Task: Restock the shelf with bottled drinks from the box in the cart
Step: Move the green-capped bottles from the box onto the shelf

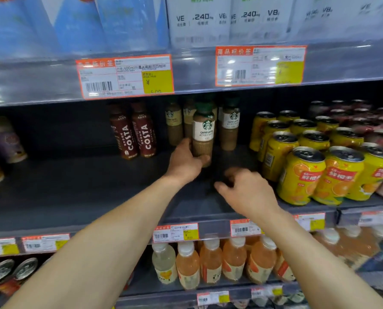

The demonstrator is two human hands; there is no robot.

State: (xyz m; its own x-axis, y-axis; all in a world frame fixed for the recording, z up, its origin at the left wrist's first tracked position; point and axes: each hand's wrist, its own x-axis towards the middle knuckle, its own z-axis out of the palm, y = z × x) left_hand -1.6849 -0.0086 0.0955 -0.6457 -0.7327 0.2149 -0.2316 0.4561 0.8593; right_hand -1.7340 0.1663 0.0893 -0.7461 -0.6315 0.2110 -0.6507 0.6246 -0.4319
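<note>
My left hand (186,162) grips the lower part of a coffee latte bottle (203,130) with a green cap and white label, held upright on the dark middle shelf (85,186). Behind it stand several more of the same latte bottles (230,128). My right hand (246,189) hovers over the shelf just right of the held bottle, fingers curled and apart, holding nothing. The cart and its box are out of view.
Two dark red coffee bottles (133,132) stand left of the lattes. Several yellow orange-drink cans (319,157) crowd the right side. Orange juice bottles (210,262) fill the shelf below, and cups (3,139) sit at far left. Price tags (125,76) line the shelf edges.
</note>
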